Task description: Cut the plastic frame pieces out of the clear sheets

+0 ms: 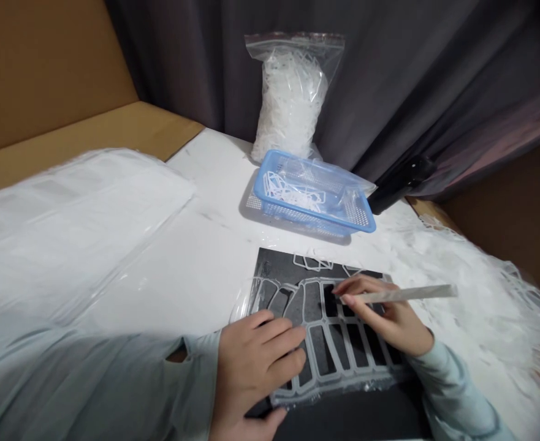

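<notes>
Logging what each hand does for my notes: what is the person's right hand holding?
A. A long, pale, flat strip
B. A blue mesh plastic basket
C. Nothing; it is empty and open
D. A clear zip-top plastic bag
A. The right hand pinches the long, pale, flat strip between its fingers above the black sheet, while the left hand lies spread on the white lattice.
</notes>
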Available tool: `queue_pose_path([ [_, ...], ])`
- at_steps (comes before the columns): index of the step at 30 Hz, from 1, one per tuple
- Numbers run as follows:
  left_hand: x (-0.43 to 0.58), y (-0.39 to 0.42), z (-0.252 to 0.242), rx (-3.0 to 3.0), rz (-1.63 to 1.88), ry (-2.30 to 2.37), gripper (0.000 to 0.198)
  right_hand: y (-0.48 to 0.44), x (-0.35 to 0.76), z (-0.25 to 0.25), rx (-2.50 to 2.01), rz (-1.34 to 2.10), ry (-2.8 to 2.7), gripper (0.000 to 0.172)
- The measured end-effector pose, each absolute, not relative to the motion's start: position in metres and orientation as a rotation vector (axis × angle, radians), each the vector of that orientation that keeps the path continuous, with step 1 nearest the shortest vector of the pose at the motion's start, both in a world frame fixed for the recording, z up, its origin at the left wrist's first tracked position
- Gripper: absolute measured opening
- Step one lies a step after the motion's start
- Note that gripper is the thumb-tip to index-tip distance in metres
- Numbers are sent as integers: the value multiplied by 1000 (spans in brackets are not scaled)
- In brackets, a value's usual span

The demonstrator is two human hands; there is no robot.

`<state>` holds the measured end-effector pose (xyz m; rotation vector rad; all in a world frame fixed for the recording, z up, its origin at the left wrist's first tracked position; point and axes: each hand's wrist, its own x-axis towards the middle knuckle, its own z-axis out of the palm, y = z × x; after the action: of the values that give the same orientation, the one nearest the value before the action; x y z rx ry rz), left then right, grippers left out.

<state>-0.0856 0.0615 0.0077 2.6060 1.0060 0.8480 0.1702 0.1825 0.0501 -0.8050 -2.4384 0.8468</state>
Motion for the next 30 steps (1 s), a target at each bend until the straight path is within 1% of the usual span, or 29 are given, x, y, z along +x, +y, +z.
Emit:
queue_pose_path([
  [4, -83, 62, 7, 2611, 909, 1064, 43, 175, 162, 51, -674, 1022, -2469, 17],
  [9, -83, 67, 8, 2669, 895, 1067, 35, 169, 160, 51, -638, 1058, -2483, 14],
  [14, -83, 66, 10, 2619, 781, 1135, 36, 164, 159, 50, -609, 1077, -2506, 15],
  [18, -82, 65, 8, 2581, 809, 1134, 44, 161, 155, 49, -577, 1072, -2511, 13],
  [23, -85, 66, 4, 2592, 828, 1067, 52, 159, 154, 47, -525, 1002, -2561, 14],
  [26, -85, 68, 1, 2608, 819, 995, 53, 156, 154, 46, -483, 931, -2595, 14],
  [28, -85, 69, -1, 2615, 815, 962, 51, 153, 153, 44, -457, 810, -2636, 14],
  [30, -85, 69, -1, 2619, 818, 955, 50, 151, 154, 41, -423, 604, -2683, 14],
])
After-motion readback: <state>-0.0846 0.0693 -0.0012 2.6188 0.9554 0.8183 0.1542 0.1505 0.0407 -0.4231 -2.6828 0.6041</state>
